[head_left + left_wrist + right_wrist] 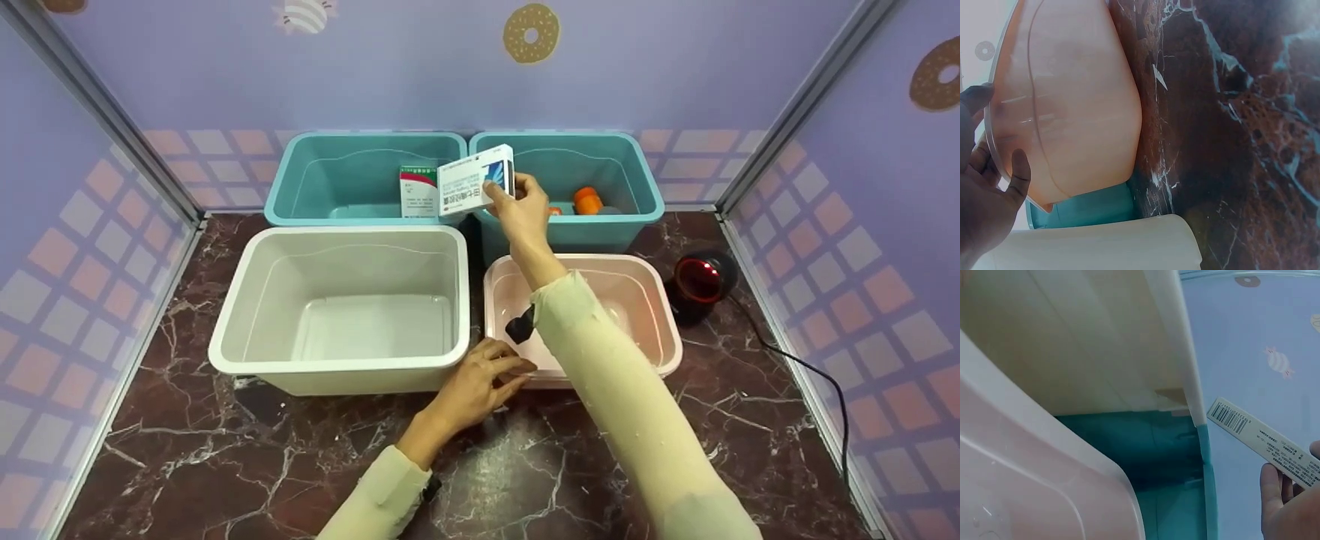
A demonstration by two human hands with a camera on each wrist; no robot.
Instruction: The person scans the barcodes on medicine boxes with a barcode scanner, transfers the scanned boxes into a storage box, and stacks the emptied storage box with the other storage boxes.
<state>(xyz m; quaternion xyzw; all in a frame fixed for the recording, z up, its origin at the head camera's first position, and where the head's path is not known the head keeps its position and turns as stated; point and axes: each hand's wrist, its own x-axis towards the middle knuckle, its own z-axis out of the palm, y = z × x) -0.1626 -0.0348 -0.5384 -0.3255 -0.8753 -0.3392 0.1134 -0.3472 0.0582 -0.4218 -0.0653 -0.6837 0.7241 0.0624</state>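
Note:
My right hand (525, 214) pinches a white medicine box (474, 181) with a blue picture and printed characters, held up where the two teal bins meet. In the right wrist view a barcode shows on the narrow side of the medicine box (1266, 444). Behind it, a green, red and white box (418, 192) stands inside the left teal bin (330, 184). At the near left corner of the pink bin (667, 330), my left hand (472, 382) rests with its fingers at the rim. The left wrist view shows its thumb (1019, 171) against the pink wall.
Orange-capped bottles (588, 201) lie in the right teal bin (645, 180). A white bin (337, 366) stands front left. On the right, a black scanner (703, 281) glows red, its cable (817, 371) running along the side panel. Patterned panels enclose the dark marble-look table (225, 465).

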